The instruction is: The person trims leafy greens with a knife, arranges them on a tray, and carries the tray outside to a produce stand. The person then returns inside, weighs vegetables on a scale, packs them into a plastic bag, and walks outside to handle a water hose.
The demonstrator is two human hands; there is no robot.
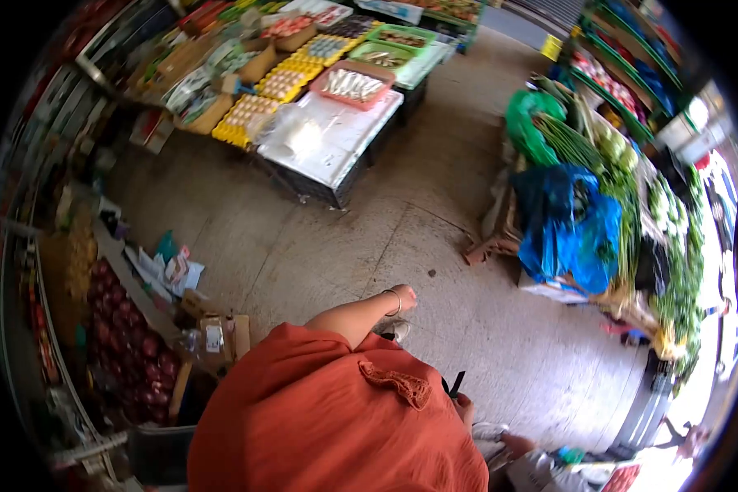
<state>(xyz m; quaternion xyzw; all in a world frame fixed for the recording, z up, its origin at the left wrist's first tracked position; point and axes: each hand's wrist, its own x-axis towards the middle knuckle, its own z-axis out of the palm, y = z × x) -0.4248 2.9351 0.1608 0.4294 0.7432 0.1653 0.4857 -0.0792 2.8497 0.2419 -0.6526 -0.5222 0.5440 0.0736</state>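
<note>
My left hand [405, 297], with a bracelet at the wrist, hangs in front of my orange-red top [328, 410], over the concrete floor. Its fingers look curled in, and nothing shows in them. Lower and to the right, my right hand [465, 403] is close against the top, partly hidden by it. A narrow black strap-like piece [457, 384] sticks up beside its closed fingers; what exactly they grip is unclear. Part of my shoe [397, 330] shows just below the left hand.
Ahead, a white-topped table [344, 156] bears a pink tray of fish [354, 84] and yellow egg trays [282, 84]. Vegetables and a blue plastic bag [566, 230] fill the right stall. Red onions [127, 344] and cardboard boxes [217, 336] lie at left. Another person's leg [517, 445] is lower right.
</note>
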